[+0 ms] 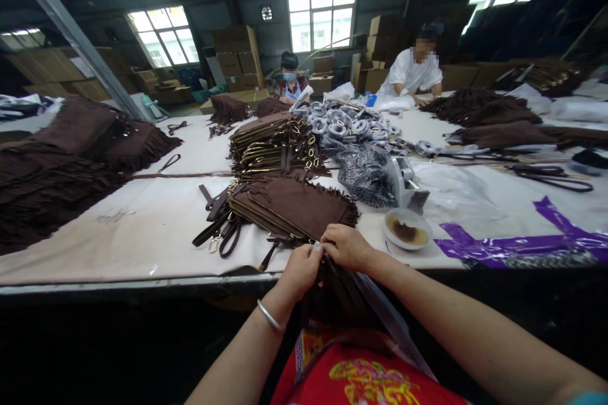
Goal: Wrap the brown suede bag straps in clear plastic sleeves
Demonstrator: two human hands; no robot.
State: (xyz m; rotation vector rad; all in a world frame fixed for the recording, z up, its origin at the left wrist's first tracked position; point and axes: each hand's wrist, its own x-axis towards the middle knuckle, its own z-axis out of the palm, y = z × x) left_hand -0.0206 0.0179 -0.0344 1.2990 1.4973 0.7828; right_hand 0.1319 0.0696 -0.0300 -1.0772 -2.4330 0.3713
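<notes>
My left hand (304, 269), with a silver bangle on its wrist, and my right hand (348, 248) meet at the table's front edge. Their fingertips are pinched together on the upper edge of a dark brown fringed bag (342, 294), which hangs down toward my lap. The exact spot between the fingertips is too small to make out. Just beyond my hands lies a stack of flat brown fringed pouches (294, 202) with gold zips. Dark wrist straps (223, 228) with gold clasps stick out from its left side. Behind stands a taller pile of pouches (270, 142).
A white bowl (407, 229) with brown residue sits right of my hands, near a tape dispenser (403, 180). Wrapped grey coiled straps (351, 123) are heaped behind. Purple tape (513, 243) crosses the table's right edge. Brown fringed goods (61, 164) pile up left. Two people work across the table.
</notes>
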